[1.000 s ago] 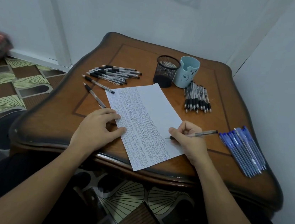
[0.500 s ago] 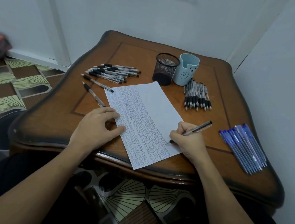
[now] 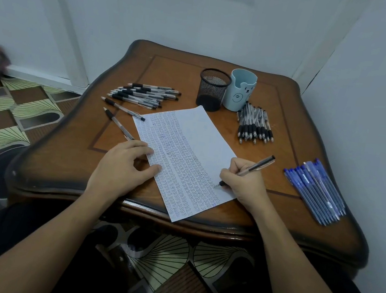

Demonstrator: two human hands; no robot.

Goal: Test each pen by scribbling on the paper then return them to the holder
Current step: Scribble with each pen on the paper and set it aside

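Note:
A white sheet of paper (image 3: 203, 133), mostly filled with small scribbles, lies slanted on the wooden table (image 3: 171, 75). My right hand (image 3: 243, 184) grips a silver pen (image 3: 257, 165) with its tip touching the paper's right edge. My left hand (image 3: 123, 169) presses flat on the paper's left edge, fingers spread, holding nothing. A black mesh holder (image 3: 212, 89) and a light-blue bear holder (image 3: 241, 90) stand at the back of the table; both look empty.
Loose pens lie in groups: black-grip pens at the back left (image 3: 144, 95), two single pens (image 3: 119, 120) beside the paper, a bundle (image 3: 255, 124) in front of the bear holder, blue pens (image 3: 315, 190) at the right. A wall runs close on the right.
My right hand has tilted the pen from nearly flat to a writing angle and brought its tip down onto the paper. My left hand has stayed put.

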